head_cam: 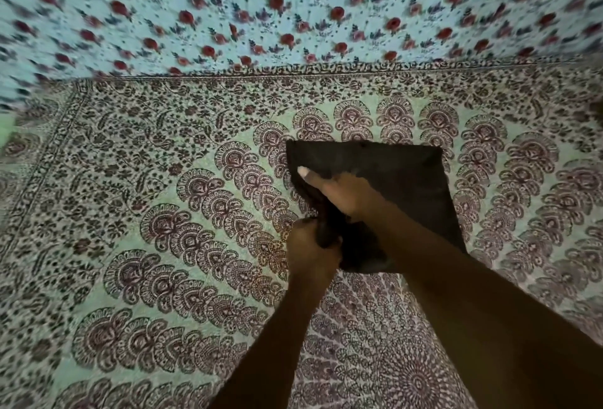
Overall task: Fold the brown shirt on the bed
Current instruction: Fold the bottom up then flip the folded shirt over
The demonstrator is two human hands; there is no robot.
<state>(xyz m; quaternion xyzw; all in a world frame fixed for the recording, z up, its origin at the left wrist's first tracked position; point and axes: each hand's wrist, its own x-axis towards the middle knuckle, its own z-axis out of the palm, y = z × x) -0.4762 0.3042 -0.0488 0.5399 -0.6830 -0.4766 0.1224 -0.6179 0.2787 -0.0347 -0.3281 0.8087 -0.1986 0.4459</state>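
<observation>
The brown shirt [401,180] lies on the bed as a dark, roughly square folded shape, right of the middle. My left hand [310,252] grips the bunched near-left edge of the shirt, fingers curled round the cloth. My right hand [339,191] reaches across from the right and holds the same left edge a little farther up, thumb stretched out on top of the fabric. The near-left corner of the shirt is hidden under my hands and forearms.
The bed is covered by a pale green sheet [163,213] with a dark paisley print and a patterned border [293,82]. Behind it hangs or lies a light blue cloth [293,1] with red flowers.
</observation>
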